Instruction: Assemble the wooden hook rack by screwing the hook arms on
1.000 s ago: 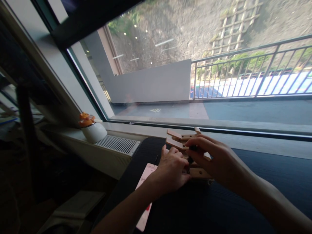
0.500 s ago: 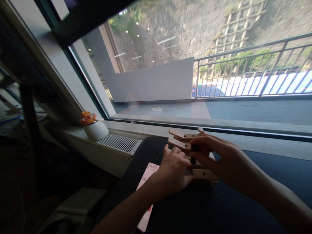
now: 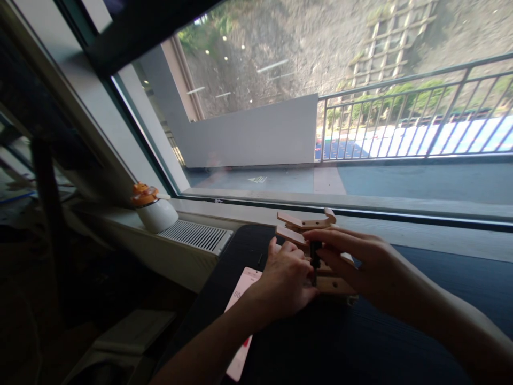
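A wooden assembly [image 3: 335,285] of pale curved slats with dark screw holes rests on the dark table. My left hand [image 3: 287,275] is closed on the near left side of it, with fingertips at the foot of the tool; most of what it grips is hidden. In my right hand [image 3: 352,251], thumb and fingers pinch the black handle of a small screwdriver [image 3: 315,254]. The screwdriver stands upright, its lower end down at a near slat beside my left fingertips. Its tip cannot be made out.
A phone [image 3: 236,363] with a lit screen lies partly under my left forearm. Near it is a small dark pin-like piece [image 3: 260,260]. A white pot with an orange top [image 3: 157,215] stands on the sill beside a vent grille [image 3: 196,235]. Beyond the table is a window.
My right fingers have shifted slightly left and turned around the screwdriver handle, so more of it shows. My left hand and the wooden assembly stay in place.
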`<state>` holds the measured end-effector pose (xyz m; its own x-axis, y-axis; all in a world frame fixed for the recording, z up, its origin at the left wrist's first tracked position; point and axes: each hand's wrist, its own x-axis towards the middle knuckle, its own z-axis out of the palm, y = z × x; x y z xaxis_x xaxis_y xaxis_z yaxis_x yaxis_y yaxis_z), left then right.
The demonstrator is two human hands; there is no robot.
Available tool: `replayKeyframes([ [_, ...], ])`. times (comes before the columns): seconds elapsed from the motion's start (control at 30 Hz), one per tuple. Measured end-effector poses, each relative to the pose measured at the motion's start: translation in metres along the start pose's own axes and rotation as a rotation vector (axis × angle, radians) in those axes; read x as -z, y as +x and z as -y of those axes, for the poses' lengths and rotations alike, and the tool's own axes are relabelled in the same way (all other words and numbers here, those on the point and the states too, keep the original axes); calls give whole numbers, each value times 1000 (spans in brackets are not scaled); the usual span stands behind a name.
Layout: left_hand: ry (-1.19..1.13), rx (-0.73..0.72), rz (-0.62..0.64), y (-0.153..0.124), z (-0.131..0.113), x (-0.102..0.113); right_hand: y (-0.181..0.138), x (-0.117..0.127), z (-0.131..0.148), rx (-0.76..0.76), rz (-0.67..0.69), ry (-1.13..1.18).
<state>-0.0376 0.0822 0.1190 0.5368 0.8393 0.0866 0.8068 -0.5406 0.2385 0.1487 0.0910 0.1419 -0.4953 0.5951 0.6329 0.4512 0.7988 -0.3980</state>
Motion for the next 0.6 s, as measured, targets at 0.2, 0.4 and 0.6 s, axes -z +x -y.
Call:
replayKeyframes([
  [0.2, -5, -2, 6, 0, 0, 2, 3, 0, -2, -43, -53, 25],
  [0.4, -30, -14, -4, 0, 0, 0, 4, -4, -2, -80, -108, -14],
  [0.6, -62, 5, -17, 0, -3, 1, 3, -10, 6, -143, -116, 33],
])
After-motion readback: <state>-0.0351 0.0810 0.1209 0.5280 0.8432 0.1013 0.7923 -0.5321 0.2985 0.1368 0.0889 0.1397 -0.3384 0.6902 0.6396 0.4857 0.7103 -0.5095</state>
